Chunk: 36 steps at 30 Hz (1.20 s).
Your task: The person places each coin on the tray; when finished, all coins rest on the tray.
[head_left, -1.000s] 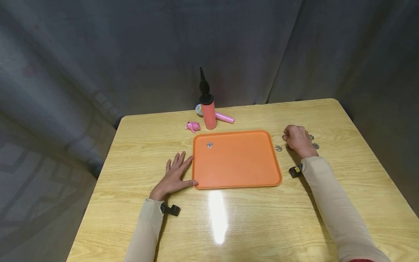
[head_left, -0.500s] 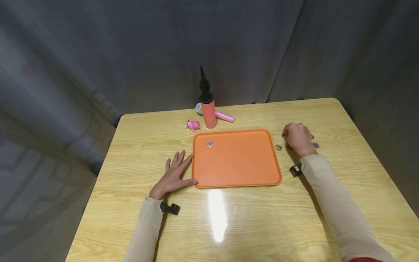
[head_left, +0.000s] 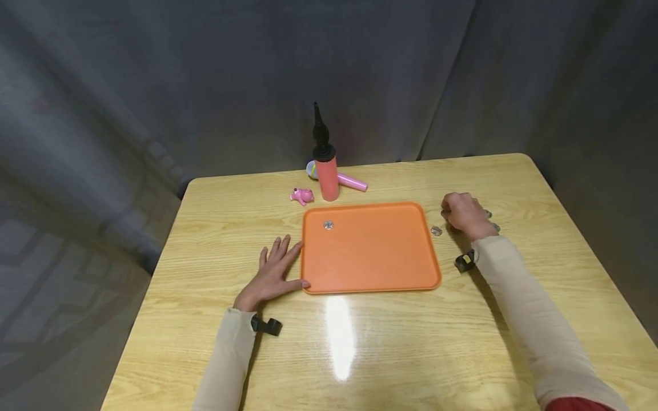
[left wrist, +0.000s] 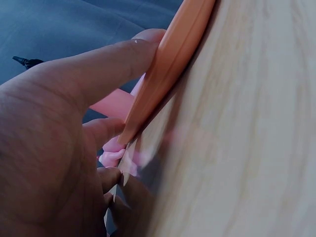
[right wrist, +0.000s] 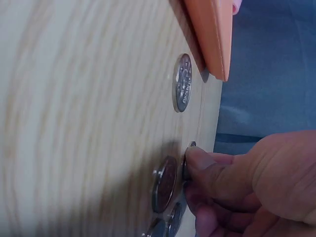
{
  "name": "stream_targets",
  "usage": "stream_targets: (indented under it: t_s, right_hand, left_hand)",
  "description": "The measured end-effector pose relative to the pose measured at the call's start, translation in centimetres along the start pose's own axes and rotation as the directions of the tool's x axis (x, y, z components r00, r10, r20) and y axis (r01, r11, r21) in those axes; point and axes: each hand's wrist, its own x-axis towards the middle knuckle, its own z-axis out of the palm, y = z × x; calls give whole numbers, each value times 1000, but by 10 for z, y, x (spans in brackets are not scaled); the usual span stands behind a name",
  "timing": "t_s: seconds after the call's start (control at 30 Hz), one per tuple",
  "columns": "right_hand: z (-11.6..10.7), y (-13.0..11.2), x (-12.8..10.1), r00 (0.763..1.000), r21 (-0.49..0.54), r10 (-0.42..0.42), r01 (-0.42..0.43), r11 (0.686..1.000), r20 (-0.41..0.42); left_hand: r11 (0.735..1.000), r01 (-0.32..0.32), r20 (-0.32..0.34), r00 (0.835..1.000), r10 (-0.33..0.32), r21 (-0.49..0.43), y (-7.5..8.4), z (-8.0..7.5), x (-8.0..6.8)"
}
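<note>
An orange tray (head_left: 371,257) lies on the table with one silver coin (head_left: 328,225) near its upper left corner. My left hand (head_left: 272,277) is spread at the tray's left side, fingers fairly straight. In the left wrist view its thumb (left wrist: 118,64) rests on the tray's rim. Right of the tray, my right hand (head_left: 466,216) has curled fingers, and its thumb and fingers pinch a coin (right wrist: 185,165) low at the table surface. Another coin (right wrist: 182,83) lies flat between that hand and the tray. More coins (right wrist: 165,183) lie beside and below the fingers, partly covered in the head view.
Behind the tray stand a red hand pump (head_left: 328,178) with a black nozzle and a small pink toy figure (head_left: 302,196). A pink-handled toy (head_left: 352,182) lies behind the pump. Dark curtains (head_left: 247,85) hang around the wooden table (head_left: 390,348).
Both hands stay in nearly the same places, the right one still at the same coin. Only a slight shift of the head view shows.
</note>
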Motion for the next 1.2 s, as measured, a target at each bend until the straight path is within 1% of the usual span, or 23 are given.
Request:
stream_targets:
  t_s: [0.23,0.53,0.83,1.1,1.2]
  right_hand:
    - [-3,-1,-1,996,70,34,-39,997,80]
    - [-2,0,-2,995,108,24,-34,994,99]
    - [-3,1,0,998,114,9,-16,993,64]
    - [-1,1,-5,1000,110,-13,14,994,-8]
    - [0,1,-7,1000,113,4,-2,994,-13]
  left_hand:
    - [1000,6,2,1000,-6,-3,-1,0,-1]
    - [1000,9,-7,1000,-9,-9,0,1,0]
    - [1000,13,-9,1000,-13,-5,0,0,0]
    - [1000,5,-5,1000,-5,6,0,1,0]
    - [1000,1,-7,1000,-1,8,0,1,0]
